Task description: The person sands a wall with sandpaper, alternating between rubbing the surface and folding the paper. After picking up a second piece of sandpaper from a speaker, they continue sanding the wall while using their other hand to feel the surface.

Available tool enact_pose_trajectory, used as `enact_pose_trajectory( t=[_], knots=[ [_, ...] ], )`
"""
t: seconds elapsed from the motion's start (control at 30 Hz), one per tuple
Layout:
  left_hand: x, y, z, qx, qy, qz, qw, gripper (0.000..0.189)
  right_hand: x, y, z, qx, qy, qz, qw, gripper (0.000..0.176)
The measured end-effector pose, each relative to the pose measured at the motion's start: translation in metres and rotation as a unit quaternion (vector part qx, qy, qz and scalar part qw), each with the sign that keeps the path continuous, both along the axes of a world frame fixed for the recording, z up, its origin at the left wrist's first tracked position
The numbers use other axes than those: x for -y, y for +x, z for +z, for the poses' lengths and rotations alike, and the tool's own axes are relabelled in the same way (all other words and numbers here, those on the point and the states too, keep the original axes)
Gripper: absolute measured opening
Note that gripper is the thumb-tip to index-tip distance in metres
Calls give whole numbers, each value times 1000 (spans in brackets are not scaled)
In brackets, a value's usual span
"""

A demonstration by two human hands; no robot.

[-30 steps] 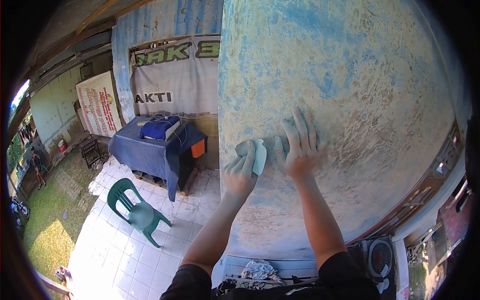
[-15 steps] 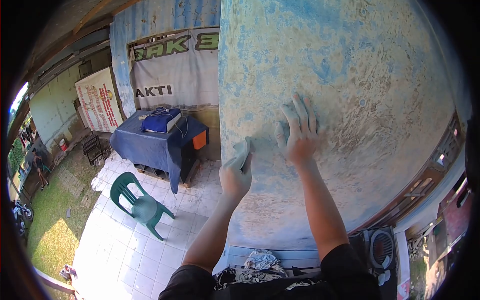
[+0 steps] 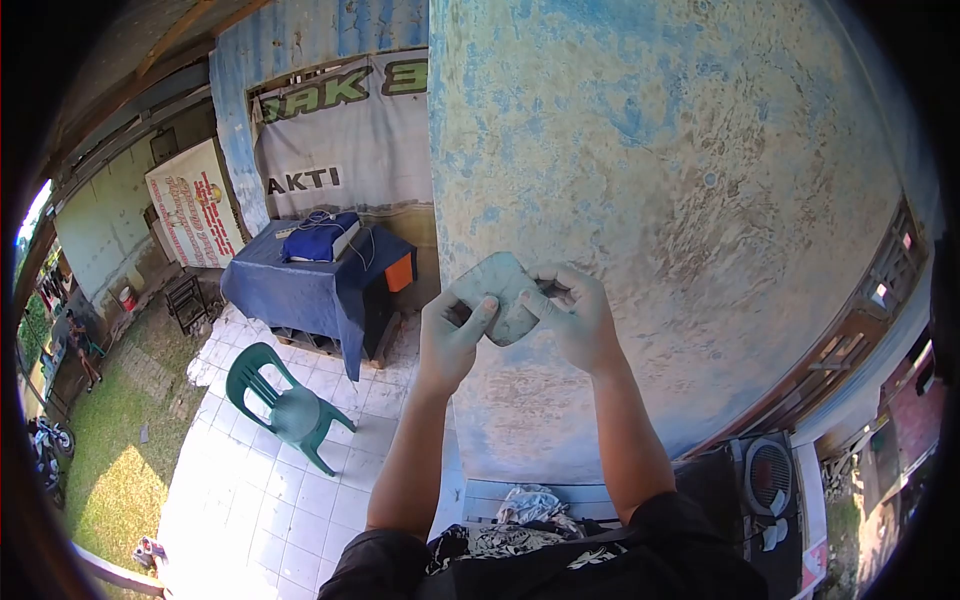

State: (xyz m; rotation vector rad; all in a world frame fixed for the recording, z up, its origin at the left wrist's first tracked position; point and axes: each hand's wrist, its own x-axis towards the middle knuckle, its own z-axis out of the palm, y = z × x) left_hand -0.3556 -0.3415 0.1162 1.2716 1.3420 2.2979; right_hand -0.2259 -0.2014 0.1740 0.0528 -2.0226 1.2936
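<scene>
A dusty, grey-green piece of sandpaper [image 3: 503, 292] is held between my two hands in front of the wall. Its left side is pinched by my left hand [image 3: 455, 335], thumb on the near face. My right hand [image 3: 578, 315] grips the right side, also with the thumb on top and the fingers curled behind. Pale dust coats both hands. Behind them stands the wall [image 3: 640, 220], with patchy blue and beige paint, worn and rough in places.
A green plastic chair [image 3: 297, 412] stands on white tiles at left. Beyond it, a table under a dark blue cloth [image 3: 285, 285] carries a blue item and cables. Low at right is a black speaker-like box [image 3: 768, 480]; a crumpled cloth [image 3: 528, 505] lies below the wall.
My right hand has come off the wall and down to the sandpaper, which my left hand alone held before. Both hands now hold it, turned with its broad face toward me.
</scene>
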Motion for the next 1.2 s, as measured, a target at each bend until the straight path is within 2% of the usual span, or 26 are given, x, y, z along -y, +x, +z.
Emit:
enact_pose_trajectory(
  t=[0.07, 0.13, 0.17, 0.23, 0.37, 0.47, 0.6, 0.67, 0.7, 0.77, 0.8, 0.83, 0.87, 0.9, 0.93, 0.97, 1.03, 1.07, 1.1, 1.17, 1.2],
  knots=[
    [6, 3, 6, 70, -16, -5, 997, 18, 1, 3, -3, -3, -14, -10, 1000, 28],
    [5, 7, 7, 73, -7, 2, 997, 18, 4, 6, -4, 4, -99, 46, 994, 27],
    [4, 8, 7, 74, 1, 10, 997, 18, 4, 7, -7, 4, -97, 45, 994, 27],
    [2, 8, 6, 39, 1, 5, 999, 20, 3, 6, -15, 7, -127, 124, 984, 25],
    [-3, 10, 9, -18, 4, 10, 1000, 32, 5, 7, -24, 44, -135, 115, 983, 26],
    [-9, 12, 8, -6, 12, 8, 1000, 39, 5, 0, -37, 17, -166, 109, 980, 28],
    [-15, 12, 14, 6, 21, -16, 1000, 40, 3, -10, -51, -37, -227, 149, 962, 27],
    [-25, 4, 11, -31, 45, 34, 998, 44, 3, -14, -50, -52, -255, 166, 951, 26],
    [-26, 1, 13, -31, 46, 35, 998, 44, 9, -14, -41, -60, -234, 137, 961, 26],
    [-27, -7, 21, -94, -2, 137, 986, 49, 17, -12, -22, -70, -211, 109, 969, 26],
    [-27, -11, 25, -95, 0, 138, 986, 49, 19, -11, -13, -76, -178, 71, 978, 25],
    [-27, -14, 29, -177, -28, 282, 943, 51, 20, -12, -4, -82, -145, 34, 985, 24],
    [-27, -18, 33, -253, -55, 417, 871, 53, 18, -14, 5, -83, -144, 36, 985, 24],
    [-30, -24, 34, -254, -53, 420, 870, 53, 15, -17, 15, -140, 55, -86, 985, 27],
    [-36, -32, 32, -277, -38, 490, 825, 56, 10, -22, 25, -188, 250, -204, 927, 35],
    [-41, -39, 29, -298, -25, 556, 775, 60, 4, -28, 33, -190, 252, -202, 927, 35],
    [-55, -47, 21, -310, -23, 565, 764, 61, -9, -42, 49, -233, 419, -325, 815, 54],
    [-63, -51, 17, -324, -22, 571, 754, 63, -21, -55, 48, -230, 439, -366, 787, 55],
    [-71, -57, 7, -323, -20, 572, 754, 63, -26, -66, 51, -232, 441, -366, 786, 55],
    [-83, -65, -14, -330, -48, 577, 746, 68, -32, -86, 57, -236, 531, -434, 689, 44],
    [-83, -65, -16, -332, -43, 583, 740, 67, -35, -91, 55, -239, 532, -435, 686, 44]
  ],
)
